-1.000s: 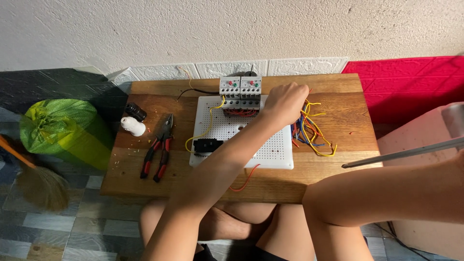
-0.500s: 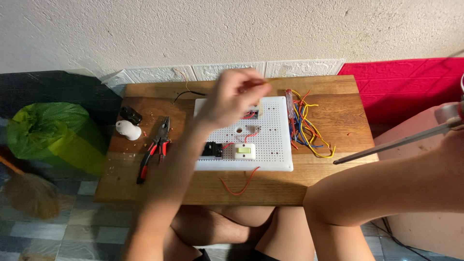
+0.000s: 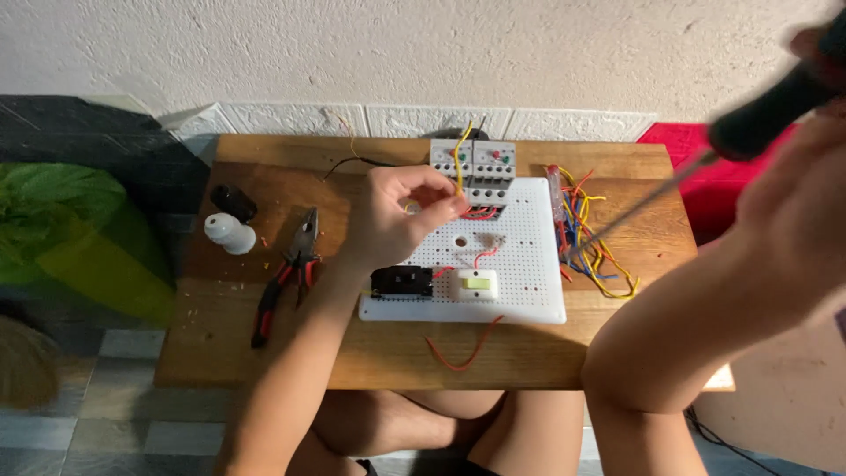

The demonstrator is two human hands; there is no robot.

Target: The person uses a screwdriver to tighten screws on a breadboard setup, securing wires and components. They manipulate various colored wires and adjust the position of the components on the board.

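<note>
Fingers of the left hand [image 3: 401,220] pinch together over the white perforated board [image 3: 520,264], thumb meeting fingertips right at a yellow wire [image 3: 460,163] that rises beside the grey switching units [image 3: 473,172] at the board's far edge. Whether the wire is truly gripped or just touched, I cannot tell. Red wires [image 3: 480,213] loop just under those units, touching the fingertips' side.

Up at the right, the right hand [image 3: 806,189] is blurred and close to the camera, closed around the dark handle of a screwdriver [image 3: 705,167]; its thin shaft slants down toward the bundle of coloured wires [image 3: 586,238] lying off the board's right edge, tip just above them.

On the board's near edge sit a black block [image 3: 401,281] and a white switch [image 3: 476,284], side by side. A loose red wire [image 3: 463,348] curls on the bare wood between the board and the near edge of the wooden table [image 3: 220,353].

Left of the board there is open wood: red-handled pliers [image 3: 284,278] lie slanted there, well apart from the hand. Near the far left corner stand a white lamp holder [image 3: 229,234] and a black one [image 3: 233,203], just beside each other. Off the left edge, a green bag [image 3: 62,229] sits on the floor.
</note>
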